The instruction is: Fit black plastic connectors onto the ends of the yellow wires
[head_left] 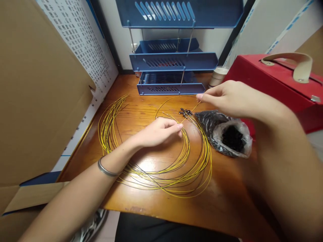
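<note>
A thin yellow wire [169,99] runs between my two hands above the wooden table [136,204]. My left hand [161,131], with a bracelet on the wrist, pinches it over the middle of the coils. To the upper right, my right hand [222,97] pinches the same wire between thumb and fingertips. Loops of yellow and dark wire [205,158] lie around and under my left hand. Several small black tips [186,112] are gathered between the hands. Below my right hand lies an open clear plastic bag [218,129] with black contents.
A blue tiered rack [174,62] stands at the back, with a paper cup [218,76] beside it. At the right is a red box [242,75] with a beige handle. Cardboard [37,90] rises at the left.
</note>
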`<state>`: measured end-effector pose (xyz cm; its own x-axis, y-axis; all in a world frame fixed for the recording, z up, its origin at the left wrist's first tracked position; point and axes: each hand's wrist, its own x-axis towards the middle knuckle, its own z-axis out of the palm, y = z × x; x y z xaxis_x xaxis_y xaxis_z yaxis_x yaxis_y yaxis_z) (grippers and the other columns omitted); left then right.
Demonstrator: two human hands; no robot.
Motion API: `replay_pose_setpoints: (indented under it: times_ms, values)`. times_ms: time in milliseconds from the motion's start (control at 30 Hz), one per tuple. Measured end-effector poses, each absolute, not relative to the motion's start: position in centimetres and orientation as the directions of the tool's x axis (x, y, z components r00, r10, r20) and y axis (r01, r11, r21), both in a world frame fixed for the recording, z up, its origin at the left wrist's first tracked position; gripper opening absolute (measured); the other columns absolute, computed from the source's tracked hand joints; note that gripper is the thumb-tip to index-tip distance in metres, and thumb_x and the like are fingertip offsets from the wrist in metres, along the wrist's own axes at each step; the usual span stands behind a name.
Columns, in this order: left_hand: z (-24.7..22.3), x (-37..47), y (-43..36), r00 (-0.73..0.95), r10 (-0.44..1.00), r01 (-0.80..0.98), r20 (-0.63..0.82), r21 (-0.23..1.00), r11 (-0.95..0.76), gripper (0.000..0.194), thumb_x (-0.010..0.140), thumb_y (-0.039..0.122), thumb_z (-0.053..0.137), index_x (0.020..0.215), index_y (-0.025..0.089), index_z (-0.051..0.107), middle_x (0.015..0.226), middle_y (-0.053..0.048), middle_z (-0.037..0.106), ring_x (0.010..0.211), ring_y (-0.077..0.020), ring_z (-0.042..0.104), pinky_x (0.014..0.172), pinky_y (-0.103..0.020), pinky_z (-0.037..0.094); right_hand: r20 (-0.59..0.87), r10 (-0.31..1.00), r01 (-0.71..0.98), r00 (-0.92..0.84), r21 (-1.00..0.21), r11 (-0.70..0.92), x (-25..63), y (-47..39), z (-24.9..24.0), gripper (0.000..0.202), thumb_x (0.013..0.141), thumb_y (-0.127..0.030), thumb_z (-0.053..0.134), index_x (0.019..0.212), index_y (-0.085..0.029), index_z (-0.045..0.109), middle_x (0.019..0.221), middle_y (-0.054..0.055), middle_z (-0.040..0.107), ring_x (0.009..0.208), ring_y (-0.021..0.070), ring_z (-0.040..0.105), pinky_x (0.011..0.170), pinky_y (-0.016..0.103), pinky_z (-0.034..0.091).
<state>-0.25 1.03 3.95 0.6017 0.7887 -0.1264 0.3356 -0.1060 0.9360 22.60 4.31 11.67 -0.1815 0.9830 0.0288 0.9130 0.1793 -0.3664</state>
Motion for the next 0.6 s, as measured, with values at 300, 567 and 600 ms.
replay_pose_setpoints:
  times_ms: [300,567,600]
  values:
    - [4.1,-0.3,1.0,0.664,0.73,0.341,-0.162,0.934,-0.103,0.039,0.101,0.044,0.048,0.083,0.014,0.066,0.054,0.002,0.057,0.052,-0.0091,0.051,0.058,-0.021,0.041,-0.031,0.967,0.854,-0.251,-0.478,0.206,21.9,3.6,12.5,0.052,0.093,-0.062,0.053,0.102,-0.017,0.077,0.096,0.014,0.076,0.086,0.0265,0.068,0.078,0.038,0.048]
    - [3.7,-0.1,1.2,0.592,0.798,0.328,-0.109,0.938,-0.115,0.045,0.101,0.049,0.046,0.087,0.013,0.068,0.054,0.002,0.061,0.044,-0.0075,0.043,0.051,-0.021,0.034,-0.211,0.769,0.744,-0.603,-0.497,0.447,19.3,2.5,12.0,0.046,0.096,-0.055,0.049,0.084,-0.023,0.08,0.07,0.001,0.069,0.062,0.0159,0.057,0.058,0.029,0.041]
    - [3.7,-0.1,1.2,0.594,0.795,0.34,-0.118,0.934,-0.115,0.046,0.1,0.05,0.047,0.088,0.012,0.07,0.055,0.001,0.063,0.045,-0.008,0.044,0.051,-0.022,0.034,-0.222,0.777,0.76,-0.589,-0.478,0.44,19.2,2.4,11.9,0.048,0.097,-0.056,0.048,0.082,-0.022,0.08,0.065,0.0,0.065,0.057,0.0145,0.053,0.056,0.029,0.037]
